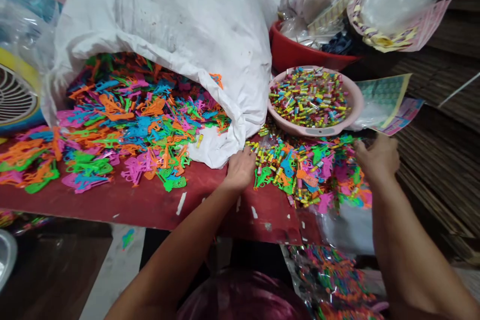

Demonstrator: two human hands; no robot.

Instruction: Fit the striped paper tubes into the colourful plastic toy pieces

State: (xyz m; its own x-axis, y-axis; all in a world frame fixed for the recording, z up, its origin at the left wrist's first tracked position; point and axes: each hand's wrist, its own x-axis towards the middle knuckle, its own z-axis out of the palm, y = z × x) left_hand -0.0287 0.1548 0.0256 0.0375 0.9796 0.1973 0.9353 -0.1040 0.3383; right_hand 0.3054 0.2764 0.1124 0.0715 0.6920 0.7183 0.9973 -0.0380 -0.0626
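My left hand (241, 169) rests at the left edge of a mixed pile (300, 170) on the red tabletop. Its fingers bend together onto small yellow-wrapped cylinders (258, 152); anything between them is hidden. At the pile's right end is my right hand (379, 159), thumb apart from the fingers and nothing visible in it. Bright plastic toy pieces (287, 165) in green, orange, blue and pink lie among the cylinders. Behind them, a pink basin (358, 97) is full of the same wrapped cylinders.
A big white sack (180, 15) spills colourful plastic pieces (131, 125) over the table (142, 205). Behind the basin stands a red tub (300, 52) of plastic bags. A fan (17, 92) is at far left. Filled clear packets (333, 275) lie below the table edge, and flat stacks (442, 175) stand right.
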